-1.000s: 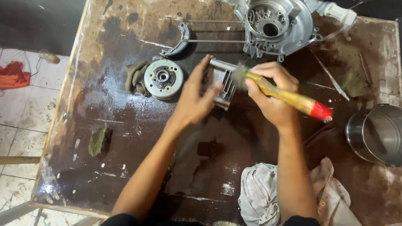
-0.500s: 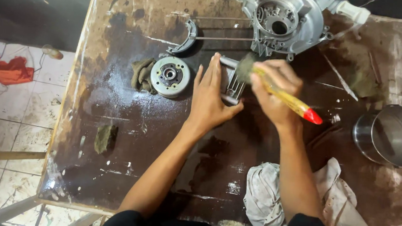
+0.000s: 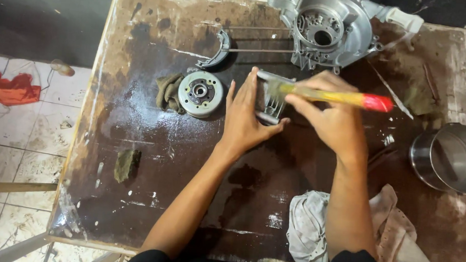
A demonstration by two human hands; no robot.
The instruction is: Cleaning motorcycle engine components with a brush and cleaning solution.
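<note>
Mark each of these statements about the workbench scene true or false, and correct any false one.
1. The right hand holds a yellow-handled brush with a red end. True.
2. The left hand rests on the round grey flywheel. False: it steadies a small finned metal part; the flywheel lies apart, to its left.
3. The shiny round steel bowl sits at the table's right edge. True.
4. The large silver engine casing lies at the table's near edge. False: it lies at the far edge.
5. A crumpled orange cloth lies on the tiled floor. True.
</note>
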